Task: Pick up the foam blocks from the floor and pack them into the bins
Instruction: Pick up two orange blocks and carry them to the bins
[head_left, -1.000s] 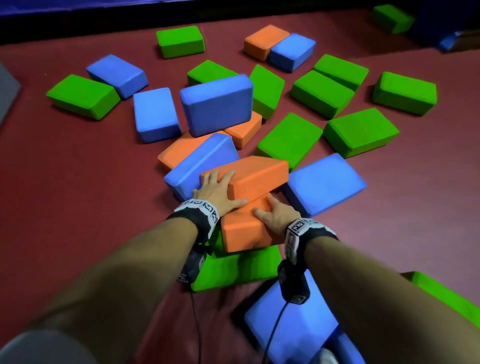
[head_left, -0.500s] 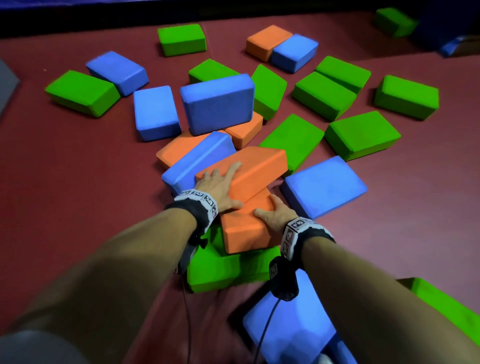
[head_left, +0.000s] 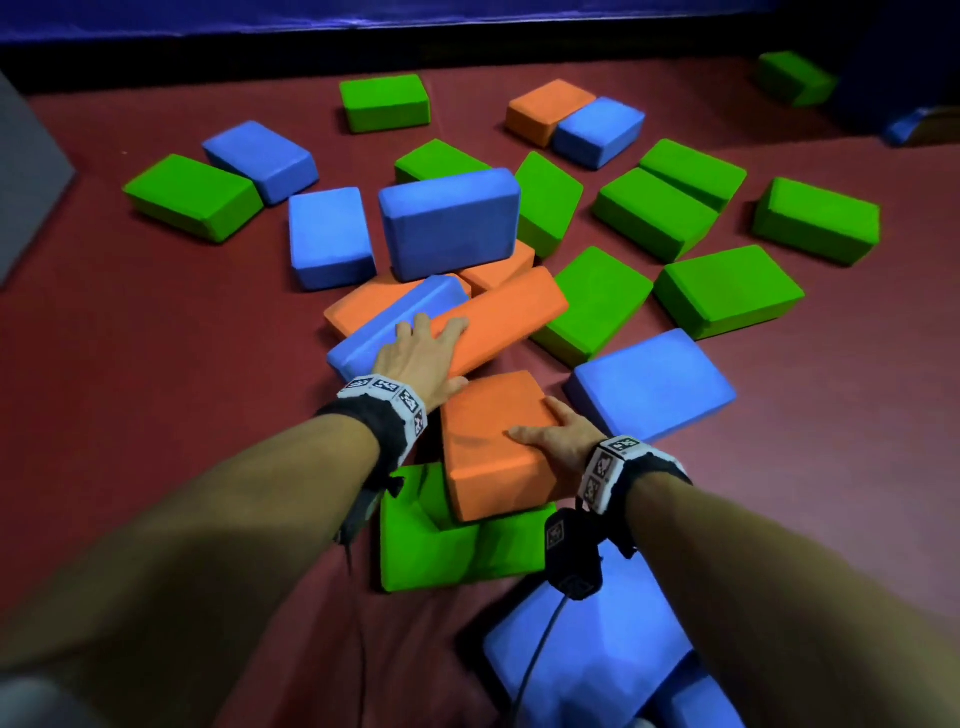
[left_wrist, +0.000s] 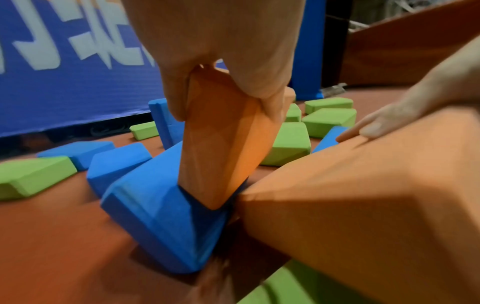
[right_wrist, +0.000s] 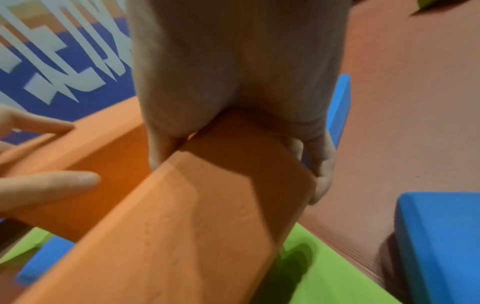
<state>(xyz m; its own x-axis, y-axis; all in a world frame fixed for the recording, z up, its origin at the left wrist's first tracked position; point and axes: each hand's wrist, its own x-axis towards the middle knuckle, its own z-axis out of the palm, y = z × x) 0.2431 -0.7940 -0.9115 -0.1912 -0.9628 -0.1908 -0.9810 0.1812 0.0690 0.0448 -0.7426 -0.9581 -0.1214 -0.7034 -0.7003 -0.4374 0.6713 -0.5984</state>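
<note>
Many green, blue and orange foam blocks lie scattered on the dark red floor (head_left: 156, 415). My left hand (head_left: 415, 353) grips the near end of a tilted orange block (head_left: 509, 317), thumb on one face and fingers on the other (left_wrist: 228, 131); it leans on a long blue block (head_left: 384, 327). My right hand (head_left: 561, 431) grips the right edge of a second orange block (head_left: 493, 447), which is raised at a slant above a green block (head_left: 452, 551); the right wrist view shows thumb and fingers clamped across its end (right_wrist: 233, 185). No bin is in view.
A blue block (head_left: 649, 389) lies just right of my right hand, and another blue block (head_left: 587, 654) lies near my feet. A large blue block (head_left: 449, 223) stands on edge behind the pile. A blue banner wall (head_left: 363, 15) bounds the far side.
Both orange blocks have come apart: the left one has swung up and away on the blue block, and the right one has lifted off toward me, uncovering more of the green block.
</note>
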